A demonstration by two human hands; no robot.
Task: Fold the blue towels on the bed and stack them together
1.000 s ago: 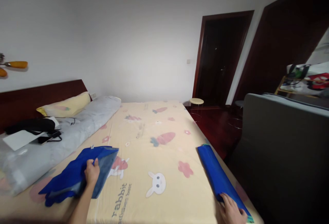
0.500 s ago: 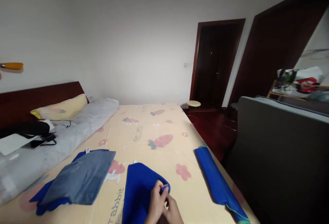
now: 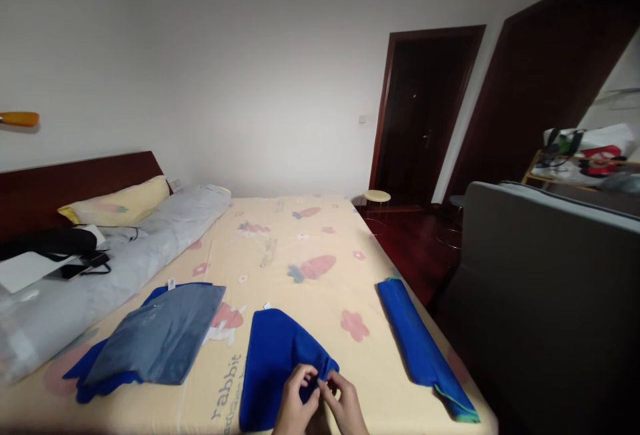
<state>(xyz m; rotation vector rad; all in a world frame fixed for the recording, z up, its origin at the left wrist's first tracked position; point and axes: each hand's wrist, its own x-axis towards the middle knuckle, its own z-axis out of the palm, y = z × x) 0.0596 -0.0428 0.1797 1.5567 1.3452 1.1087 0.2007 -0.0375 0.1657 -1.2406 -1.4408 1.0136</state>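
A blue cloth [image 3: 267,362] with a small white tag at its far corner lies near the front of the bed. Over its right edge, my left hand [image 3: 299,398] has thumb and fingers pinched on the fabric. Close beside it, my right hand [image 3: 343,400] pinches the same right edge, fingertips almost meeting those of the left. To the left lie a grey-blue cloth [image 3: 165,335] and a blue one partly under it. A long folded blue cloth [image 3: 423,345] with green edging rests along the bed's right side.
The bed [image 3: 280,248] has a cream sheet printed with carrots and flowers. A rolled grey quilt [image 3: 145,275] and a yellow pillow [image 3: 123,202] lie by the headboard. Beyond the right edge stand a round stool [image 3: 377,196] and a dark grey panel [image 3: 545,288].
My hands have moved slightly apart, the right one shifting right, and the cloth's right edge is drawn out a little further right. The view has tilted slightly.
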